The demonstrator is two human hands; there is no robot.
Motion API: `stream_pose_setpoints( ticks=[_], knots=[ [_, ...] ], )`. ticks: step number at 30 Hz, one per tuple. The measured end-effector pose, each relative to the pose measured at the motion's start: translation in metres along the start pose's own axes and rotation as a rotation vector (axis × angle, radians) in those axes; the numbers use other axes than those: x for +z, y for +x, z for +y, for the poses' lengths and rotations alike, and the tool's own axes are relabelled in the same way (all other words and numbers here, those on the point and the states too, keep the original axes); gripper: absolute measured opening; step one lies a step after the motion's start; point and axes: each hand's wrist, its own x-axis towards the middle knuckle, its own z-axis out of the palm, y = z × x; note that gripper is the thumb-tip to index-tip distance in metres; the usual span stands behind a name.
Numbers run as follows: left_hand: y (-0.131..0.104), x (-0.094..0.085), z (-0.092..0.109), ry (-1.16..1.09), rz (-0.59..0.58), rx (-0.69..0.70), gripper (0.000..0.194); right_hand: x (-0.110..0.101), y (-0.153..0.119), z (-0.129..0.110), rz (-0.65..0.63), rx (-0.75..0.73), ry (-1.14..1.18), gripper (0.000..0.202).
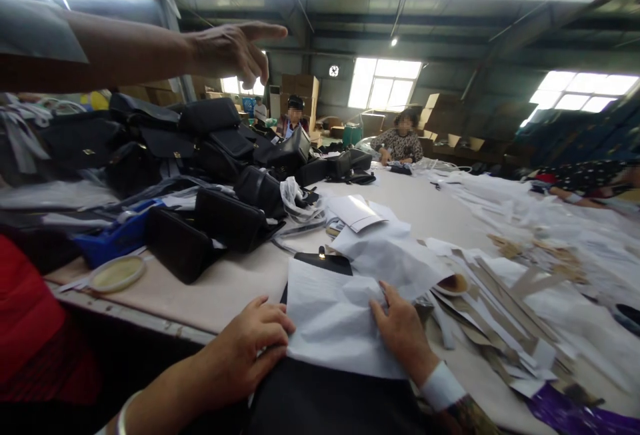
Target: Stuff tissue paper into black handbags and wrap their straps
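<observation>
A crumpled white paper sheet (335,328) lies over a black handbag (330,398) in front of me. Above the paper's far edge shows a black flap with a gold clasp (321,255). My left hand (253,342) is closed, its curled fingers at the left edge of the sheet and the bag. On the other side, my right hand (403,328) grips the sheet's right edge between thumb and fingers. Beyond it, more white paper (390,248) overlaps on the table.
Black bags (200,135) are piled at the left, near a blue basket (117,235) and a round yellowish lid (117,273). Paper strips (500,308) and plastic wrap litter the right. Another person's arm (215,52) points across from the upper left. People sit farther along the table (430,202).
</observation>
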Motion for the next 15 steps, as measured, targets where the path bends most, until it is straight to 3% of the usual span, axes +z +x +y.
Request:
stream_pose_setpoints(
  ticks=[6, 9, 12, 15],
  knots=[
    [0.003, -0.007, 0.011, 0.153, 0.023, 0.031, 0.018, -0.024, -0.001, -0.029, 0.076, -0.295, -0.191, 0.051],
    [0.005, -0.009, 0.016, 0.186, -0.011, 0.010, 0.020, -0.025, -0.003, -0.051, -0.205, -0.536, -0.106, 0.050],
    [0.005, -0.018, 0.025, 0.243, -0.081, -0.043, 0.017, -0.008, -0.005, -0.066, -0.496, -0.616, -0.057, 0.057],
    [0.009, -0.035, 0.052, 0.311, -0.087, -0.049, 0.007, 0.014, -0.006, -0.070, -0.574, -0.603, -0.065, 0.064]
  ],
)
